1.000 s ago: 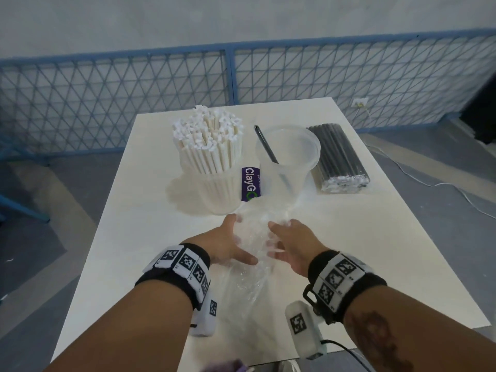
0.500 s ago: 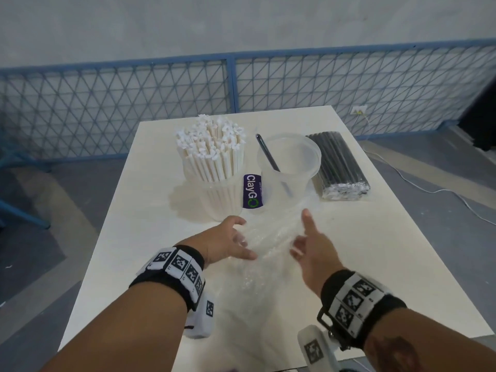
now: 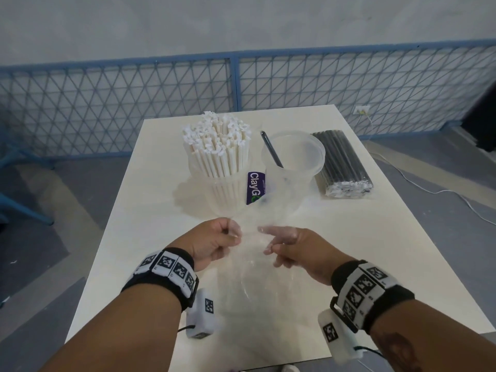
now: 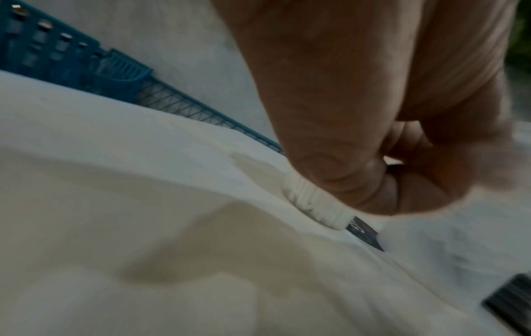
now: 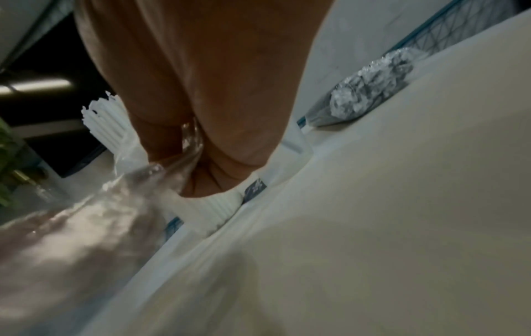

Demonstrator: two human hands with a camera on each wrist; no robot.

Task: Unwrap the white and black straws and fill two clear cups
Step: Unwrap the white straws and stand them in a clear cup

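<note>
A clear cup packed with white straws (image 3: pixel 217 159) stands at the table's middle back. Right of it a second clear cup (image 3: pixel 295 167) holds one black straw (image 3: pixel 271 150). A wrapped pack of black straws (image 3: pixel 341 162) lies further right. In front of the cups an empty clear plastic wrapper (image 3: pixel 249 272) stretches toward me. My left hand (image 3: pixel 232 234) pinches its far left edge with curled fingers. My right hand (image 3: pixel 269 242) pinches the far right edge; in the right wrist view the film (image 5: pixel 129 188) runs out from between my right hand's fingers (image 5: pixel 172 141).
A purple ClayGo label (image 3: pixel 254 187) shows between the two cups. The white table (image 3: pixel 150 237) ends close to my body and at both sides. A blue mesh fence (image 3: pixel 233 84) runs behind it. A white cable lies on the floor at the right.
My right hand, open half a second ago, has curled onto the wrapper. Both hands have drawn slightly back and hold the wrapper's far end up between them.
</note>
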